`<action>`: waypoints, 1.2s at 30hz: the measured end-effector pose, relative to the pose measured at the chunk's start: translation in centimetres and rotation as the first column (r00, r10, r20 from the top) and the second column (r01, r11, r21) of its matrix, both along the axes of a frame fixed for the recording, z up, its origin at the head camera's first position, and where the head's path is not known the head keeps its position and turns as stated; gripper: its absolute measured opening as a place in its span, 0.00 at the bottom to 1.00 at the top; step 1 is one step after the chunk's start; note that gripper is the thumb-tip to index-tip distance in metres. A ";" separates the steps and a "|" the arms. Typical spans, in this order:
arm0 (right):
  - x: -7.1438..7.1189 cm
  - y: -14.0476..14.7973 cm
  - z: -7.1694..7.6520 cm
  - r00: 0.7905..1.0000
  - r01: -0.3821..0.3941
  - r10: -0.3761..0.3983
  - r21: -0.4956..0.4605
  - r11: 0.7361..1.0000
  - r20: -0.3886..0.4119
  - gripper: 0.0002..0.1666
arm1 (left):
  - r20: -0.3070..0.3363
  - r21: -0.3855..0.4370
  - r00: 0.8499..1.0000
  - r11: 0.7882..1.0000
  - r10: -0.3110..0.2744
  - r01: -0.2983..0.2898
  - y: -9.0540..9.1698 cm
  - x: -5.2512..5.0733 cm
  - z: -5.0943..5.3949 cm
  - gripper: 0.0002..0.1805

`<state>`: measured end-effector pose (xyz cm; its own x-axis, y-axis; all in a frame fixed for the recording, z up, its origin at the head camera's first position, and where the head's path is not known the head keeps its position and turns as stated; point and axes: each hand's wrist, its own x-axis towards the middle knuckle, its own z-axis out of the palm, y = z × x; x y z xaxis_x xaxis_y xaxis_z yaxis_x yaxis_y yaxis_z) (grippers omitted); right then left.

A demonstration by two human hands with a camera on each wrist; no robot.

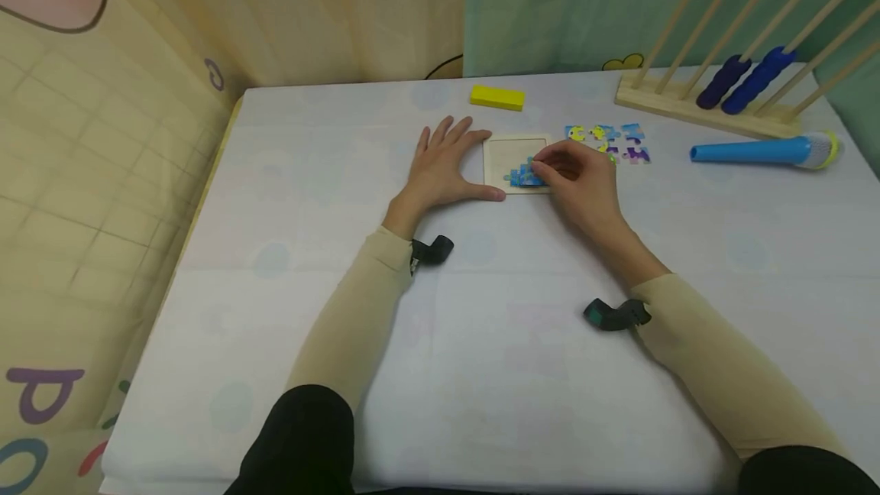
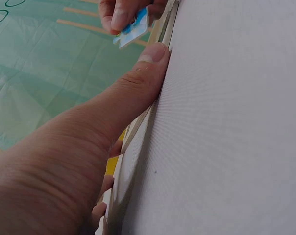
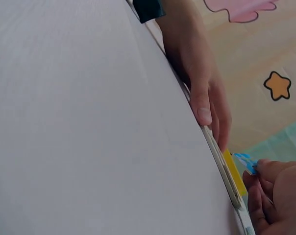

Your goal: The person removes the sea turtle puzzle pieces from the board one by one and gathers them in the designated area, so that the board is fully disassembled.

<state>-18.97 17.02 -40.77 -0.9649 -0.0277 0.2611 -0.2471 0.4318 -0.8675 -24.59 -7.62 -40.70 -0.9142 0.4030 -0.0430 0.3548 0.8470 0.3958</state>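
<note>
Blue puzzle piece [image 2: 134,33] sits at the tip of the right grip [image 1: 584,186], over the frame [image 1: 505,153]. The right grip is pinched together on the piece; the left grip [image 1: 440,165] is spread wide, touching the frame's left side.

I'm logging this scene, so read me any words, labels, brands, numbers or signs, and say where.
"P" or "D", sideways: purple letter on the left curtain.
"O", apparently, cut off by the picture edge: blue ring there.
Unreadable: small purple curl and partial red mark, same curtain.
No words, brands or numbers are legible.
</note>
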 end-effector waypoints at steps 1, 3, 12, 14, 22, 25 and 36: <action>0.2 0.3 0.1 1.000 0.022 -0.022 0.004 1.000 0.007 0.12 | 0.001 0.000 1.000 1.000 0.001 -0.001 0.0 0.0 0.0 0.60; 0.5 1.1 0.3 0.998 0.057 -0.057 0.007 0.998 0.015 0.12 | 0.006 -0.002 1.000 1.000 0.003 -0.003 0.0 0.0 0.0 0.61; 1.6 4.9 0.1 0.985 0.167 -0.171 0.103 0.980 0.030 0.16 | 0.003 0.000 1.000 1.000 0.005 -0.005 0.0 0.1 0.0 0.60; 1.8 5.4 0.1 0.982 0.180 -0.187 0.125 0.976 0.041 0.17 | 0.004 -0.006 1.000 1.000 0.006 -0.006 0.0 0.1 0.0 0.60; 2.2 6.0 0.1 0.983 0.178 -0.183 0.234 0.956 0.000 0.15 | 0.001 0.000 1.000 1.000 0.002 -0.002 0.1 0.0 0.0 0.60; 2.2 6.1 0.1 0.984 0.175 -0.176 0.263 0.949 -0.023 0.14 | 0.000 0.003 1.000 1.000 0.003 -0.003 0.1 0.1 0.1 0.60; 1.8 4.8 0.3 0.984 0.179 -0.166 0.267 0.947 -0.069 0.13 | 0.008 -0.007 1.000 1.000 0.007 -0.007 0.0 0.0 -0.1 0.60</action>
